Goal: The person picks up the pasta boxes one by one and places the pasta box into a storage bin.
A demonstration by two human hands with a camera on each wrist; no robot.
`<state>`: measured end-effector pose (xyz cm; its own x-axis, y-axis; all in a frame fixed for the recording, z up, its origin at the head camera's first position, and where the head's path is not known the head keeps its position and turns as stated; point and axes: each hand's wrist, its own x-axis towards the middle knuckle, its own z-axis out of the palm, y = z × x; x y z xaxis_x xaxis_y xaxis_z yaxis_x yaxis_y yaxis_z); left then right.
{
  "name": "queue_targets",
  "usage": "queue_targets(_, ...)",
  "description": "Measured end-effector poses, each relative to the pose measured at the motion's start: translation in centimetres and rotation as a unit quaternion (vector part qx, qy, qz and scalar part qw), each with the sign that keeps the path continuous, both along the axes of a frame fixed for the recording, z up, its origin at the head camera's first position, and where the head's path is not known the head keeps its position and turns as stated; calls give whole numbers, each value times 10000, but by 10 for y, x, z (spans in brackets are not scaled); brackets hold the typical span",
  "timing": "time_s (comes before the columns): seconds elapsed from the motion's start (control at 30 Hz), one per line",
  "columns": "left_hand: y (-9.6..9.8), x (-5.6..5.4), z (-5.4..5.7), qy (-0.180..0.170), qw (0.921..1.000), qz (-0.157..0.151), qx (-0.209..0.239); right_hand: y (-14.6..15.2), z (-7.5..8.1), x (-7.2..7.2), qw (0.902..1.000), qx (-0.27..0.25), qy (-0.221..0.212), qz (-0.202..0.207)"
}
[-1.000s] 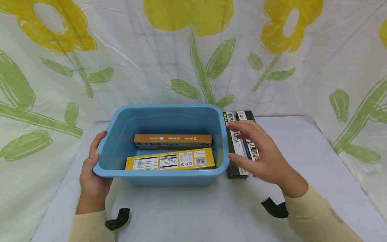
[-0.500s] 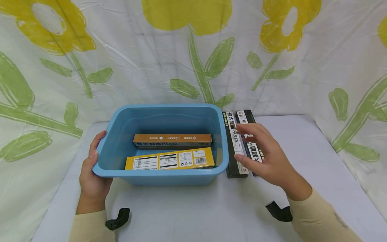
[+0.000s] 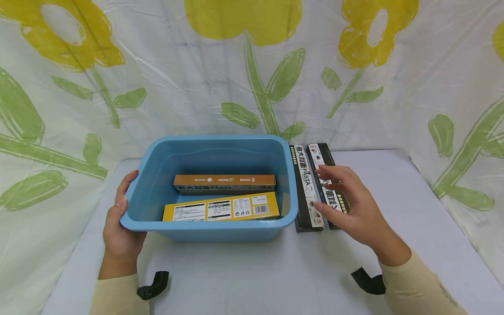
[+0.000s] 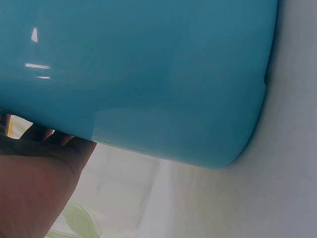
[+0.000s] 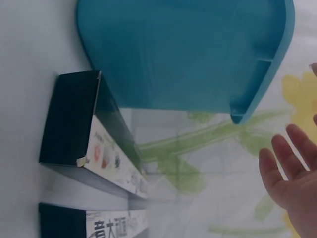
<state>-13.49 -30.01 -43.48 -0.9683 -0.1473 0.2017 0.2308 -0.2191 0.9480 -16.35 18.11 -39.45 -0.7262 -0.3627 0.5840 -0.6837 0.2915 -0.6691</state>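
Note:
My left hand (image 3: 123,221) grips the left rim of a light blue plastic basin (image 3: 220,234), thumb along the edge. Inside it lie a brown-topped pasta box (image 3: 224,182) and, in front, a slightly slanted yellow box (image 3: 221,208) with a barcode. Right of the basin, two black-and-white pasta boxes lie on the table: one beside the basin (image 3: 307,188), the other just to its right (image 3: 320,154). Over the outer pasta box hovers my right hand (image 3: 356,212), fingers and thumb apart, holding nothing. The right wrist view shows the fingers (image 5: 271,171) away from both boxes.
A white-covered table (image 3: 244,275) carries everything. Behind it hangs a white curtain (image 3: 189,87) painted with yellow flowers and green leaves. Black wrist mounts (image 3: 154,285) jut inward from both sleeves.
My right hand has moved rightward, away from the basin's right rim, to over the outer black pasta box. The left hand, basin and boxes stay where they were.

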Motion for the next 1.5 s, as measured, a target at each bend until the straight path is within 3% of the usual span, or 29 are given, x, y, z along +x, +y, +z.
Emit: queue_targets(1.5,1,0,0,-2,10000,21,-31,31,-46,11,9902,-323,-910,-1006)
